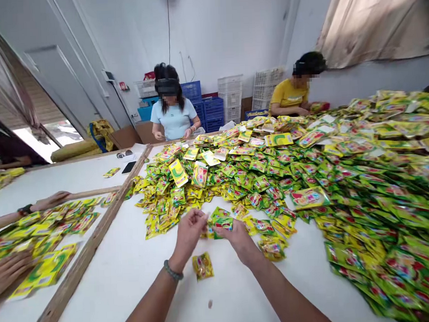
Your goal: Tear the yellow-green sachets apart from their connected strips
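My right hand [241,240] is closed on a small green candy packet [222,222] with a red print, thumb on top. Left of it, my left hand [190,230] has its thumb and fingertips pinched together close to the packet's edge; what they hold, if anything, is too small to tell. A bracelet of beads [173,270] is on my left wrist. On the white table nearer to me lies a yellow packet [203,266], apart from both hands. Just beyond my hands begins a large heap of green and yellow packets [257,178].
The heap rises high at the right [388,211], with flat yellow boxes [179,173] on it. A wooden strip [97,231] divides the table at left. Beyond it are a co-worker's hands [10,271], more packets and a phone [129,167]. Two people sit opposite, with crates [213,111] behind.
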Available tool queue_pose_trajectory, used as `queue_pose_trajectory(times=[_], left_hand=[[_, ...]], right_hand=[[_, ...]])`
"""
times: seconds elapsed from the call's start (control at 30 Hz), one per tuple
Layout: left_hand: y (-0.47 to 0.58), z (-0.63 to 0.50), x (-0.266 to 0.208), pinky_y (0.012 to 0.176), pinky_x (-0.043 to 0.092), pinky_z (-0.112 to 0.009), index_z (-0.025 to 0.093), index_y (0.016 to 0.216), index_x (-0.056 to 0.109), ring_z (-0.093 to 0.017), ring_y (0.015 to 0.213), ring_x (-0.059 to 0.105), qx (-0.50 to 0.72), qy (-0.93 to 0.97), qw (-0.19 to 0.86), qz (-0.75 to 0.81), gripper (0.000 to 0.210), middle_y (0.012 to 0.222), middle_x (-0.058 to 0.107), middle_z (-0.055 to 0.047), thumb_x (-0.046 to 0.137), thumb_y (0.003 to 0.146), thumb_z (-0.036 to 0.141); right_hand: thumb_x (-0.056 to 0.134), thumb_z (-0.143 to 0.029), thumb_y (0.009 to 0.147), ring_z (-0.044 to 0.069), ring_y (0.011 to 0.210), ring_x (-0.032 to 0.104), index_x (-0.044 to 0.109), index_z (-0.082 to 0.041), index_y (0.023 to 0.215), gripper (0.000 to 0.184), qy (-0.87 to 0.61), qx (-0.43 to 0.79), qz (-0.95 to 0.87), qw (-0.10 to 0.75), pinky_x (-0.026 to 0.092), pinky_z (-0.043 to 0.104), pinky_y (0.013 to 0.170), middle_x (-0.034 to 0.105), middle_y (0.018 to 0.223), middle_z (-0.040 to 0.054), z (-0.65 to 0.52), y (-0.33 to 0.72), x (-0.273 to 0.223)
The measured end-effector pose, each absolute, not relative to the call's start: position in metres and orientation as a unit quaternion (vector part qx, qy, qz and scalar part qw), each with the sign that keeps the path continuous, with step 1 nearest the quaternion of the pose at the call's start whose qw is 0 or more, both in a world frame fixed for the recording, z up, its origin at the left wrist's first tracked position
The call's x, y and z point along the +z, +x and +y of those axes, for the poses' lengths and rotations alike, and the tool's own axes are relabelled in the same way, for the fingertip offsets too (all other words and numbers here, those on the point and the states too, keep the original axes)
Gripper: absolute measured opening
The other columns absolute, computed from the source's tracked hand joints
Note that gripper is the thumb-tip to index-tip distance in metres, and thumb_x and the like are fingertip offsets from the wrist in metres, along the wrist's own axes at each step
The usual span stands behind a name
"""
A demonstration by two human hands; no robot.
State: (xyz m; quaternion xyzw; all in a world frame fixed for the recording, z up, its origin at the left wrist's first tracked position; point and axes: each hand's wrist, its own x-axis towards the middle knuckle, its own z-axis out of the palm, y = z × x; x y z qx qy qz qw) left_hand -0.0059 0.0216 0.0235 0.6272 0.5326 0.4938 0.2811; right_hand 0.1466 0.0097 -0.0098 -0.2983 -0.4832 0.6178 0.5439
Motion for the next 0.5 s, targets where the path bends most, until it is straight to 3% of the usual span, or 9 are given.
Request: queue_pose_trajectory(times=[0.07,0.1,0.2,0.3,0.37,0.43,0.5], left_hand=[[-0.018,0.041,0.047,0.069,0.048,-0.031,0.017,0.089,0.057,-0.018,0.073,0.059,0.479,0.66,0.124,0.565,0.013,0.079,0.062,-0.005,0.05,0.082,0.025],[-0.026,0.053,0.061,0.078,0.048,-0.035,0.016,0.098,0.058,-0.021,0.087,0.059,0.457,0.672,0.012,0.582,0.021,0.093,0.063,-0.009,0.047,0.08,0.017],[-0.056,0.092,0.096,0.103,0.032,-0.044,0.013,0.126,0.049,-0.031,0.127,0.036,0.303,0.703,-0.23,0.6,0.058,0.134,0.043,-0.017,0.047,0.069,0.001],[-0.079,0.126,0.11,0.105,0.023,-0.053,0.019,0.136,0.041,-0.038,0.136,0.015,0.133,0.742,-0.274,0.597,0.075,0.148,0.025,-0.016,0.052,0.064,0.0],[-0.087,0.142,0.111,0.105,0.021,-0.055,0.025,0.135,0.042,-0.039,0.137,0.011,0.074,0.764,-0.275,0.58,0.075,0.15,0.024,-0.012,0.054,0.065,0.001],[-0.086,0.15,0.112,0.106,0.02,-0.052,0.025,0.13,0.048,-0.036,0.138,0.013,0.068,0.781,-0.285,0.552,0.066,0.146,0.033,-0.011,0.052,0.069,0.003],[-0.079,0.15,0.117,0.105,0.026,-0.045,0.021,0.121,0.056,-0.031,0.134,0.026,0.101,0.792,-0.279,0.533,0.048,0.133,0.05,-0.012,0.048,0.076,0.008]], right_hand=[[0.073,-0.039,0.065,0.02,0.08,0.062,0.067,-0.014,0.089,0.036,-0.331,0.585,-0.499,0.546,0.048,0.034,0.078,0.069,0.084,0.0057,0.014,0.149,-0.012],[0.074,-0.039,0.063,0.02,0.077,0.062,0.067,-0.014,0.087,0.035,-0.351,0.565,-0.512,0.543,0.048,0.033,0.076,0.069,0.081,0.0054,0.015,0.149,-0.013],[0.075,-0.038,0.06,0.019,0.068,0.06,0.068,-0.014,0.081,0.033,-0.412,0.515,-0.533,0.53,0.048,0.031,0.068,0.068,0.071,0.0035,0.016,0.15,-0.011],[0.075,-0.038,0.061,0.017,0.063,0.059,0.067,-0.014,0.074,0.028,-0.445,0.497,-0.525,0.529,0.047,0.029,0.062,0.067,0.066,0.0017,0.016,0.149,-0.011],[0.073,-0.039,0.063,0.017,0.063,0.058,0.065,-0.013,0.069,0.028,-0.452,0.5,-0.514,0.531,0.046,0.029,0.06,0.065,0.064,0.0014,0.018,0.149,-0.014],[0.072,-0.041,0.064,0.018,0.064,0.059,0.063,-0.013,0.067,0.029,-0.444,0.513,-0.499,0.539,0.047,0.029,0.061,0.065,0.065,0.002,0.02,0.149,-0.019],[0.071,-0.041,0.064,0.018,0.068,0.06,0.062,-0.013,0.072,0.03,-0.419,0.538,-0.479,0.553,0.048,0.03,0.064,0.067,0.071,0.003,0.024,0.15,-0.024]])
